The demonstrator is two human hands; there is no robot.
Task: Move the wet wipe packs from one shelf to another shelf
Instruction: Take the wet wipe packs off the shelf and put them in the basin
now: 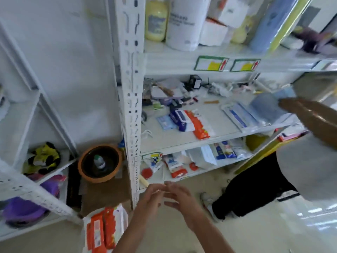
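White shelves [182, 141] carry orange wipe packs [199, 125]; below, left hand [152, 195] and right hand [179, 195] meet, fingers loosely spread, seemingly holding nothing.

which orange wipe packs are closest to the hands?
The orange pair at bottom left, just beside the left forearm. The orange pack on the middle shelf and the one on the bottom shelf lie farther off.

The orange wipe packs [102, 232] at the bottom are cut off by the lower edge. The other person's arm [310, 115] hides part of the blue packets [255, 114], and the top shelf's bottles [157, 21] are blurred, labels unreadable.
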